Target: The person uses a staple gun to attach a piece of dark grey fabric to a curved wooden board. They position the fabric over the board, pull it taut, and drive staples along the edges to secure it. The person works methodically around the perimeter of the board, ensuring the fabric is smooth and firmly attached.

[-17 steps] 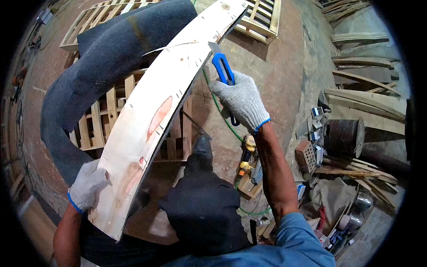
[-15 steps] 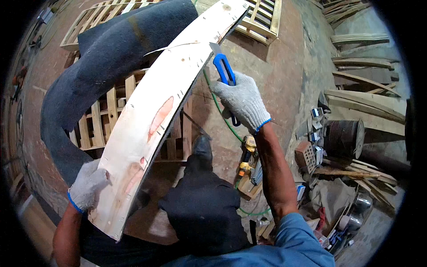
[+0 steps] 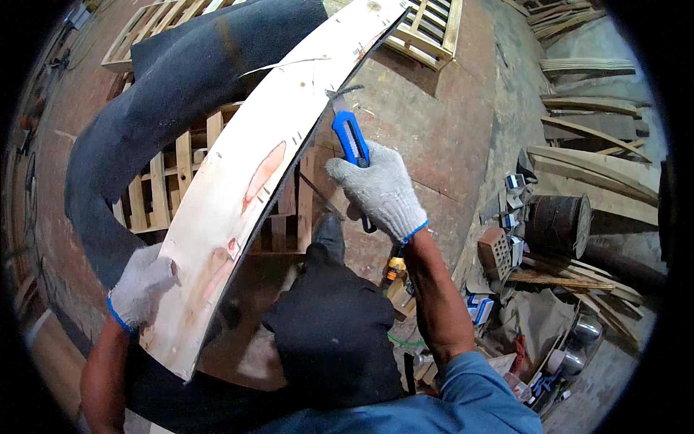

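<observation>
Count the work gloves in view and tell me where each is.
2: one glove on the left hand, gripping the board's edge; one on the right hand, around the blue knife. The clutter may hide others.

Pale bare wood on the curved board (image 3: pixel 238 173), and it looks smooth and matt! Dark, felt-like cloth on the big sheet (image 3: pixel 101 181), fuzzy, no shine. Blue plastic on the cutter (image 3: pixel 350 136), metal on its blade (image 3: pixel 337 104). Knitted cloth, left glove (image 3: pixel 139 286) and right glove (image 3: pixel 384 189). Unvarnished wooden pallet (image 3: pixel 184 160), scuffed, concrete-looking floor (image 3: pixel 426 145).
</observation>
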`<control>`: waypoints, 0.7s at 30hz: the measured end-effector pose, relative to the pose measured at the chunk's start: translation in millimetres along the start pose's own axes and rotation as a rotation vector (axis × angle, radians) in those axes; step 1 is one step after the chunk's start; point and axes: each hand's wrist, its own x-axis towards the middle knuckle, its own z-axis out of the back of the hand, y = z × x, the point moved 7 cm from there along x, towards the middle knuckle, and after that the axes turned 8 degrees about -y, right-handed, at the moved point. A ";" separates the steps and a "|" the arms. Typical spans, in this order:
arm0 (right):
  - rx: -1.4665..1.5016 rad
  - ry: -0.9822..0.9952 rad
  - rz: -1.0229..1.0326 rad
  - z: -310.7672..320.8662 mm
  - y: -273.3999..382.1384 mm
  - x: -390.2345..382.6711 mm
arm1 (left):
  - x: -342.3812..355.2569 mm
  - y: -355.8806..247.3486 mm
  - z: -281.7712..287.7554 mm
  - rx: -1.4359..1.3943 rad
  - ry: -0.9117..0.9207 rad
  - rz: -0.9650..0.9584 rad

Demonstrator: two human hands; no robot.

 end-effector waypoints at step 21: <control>-0.137 0.196 -0.042 11.2 43.9 -32.4 | 9.3 -0.8 1.8 -0.349 -0.054 -0.044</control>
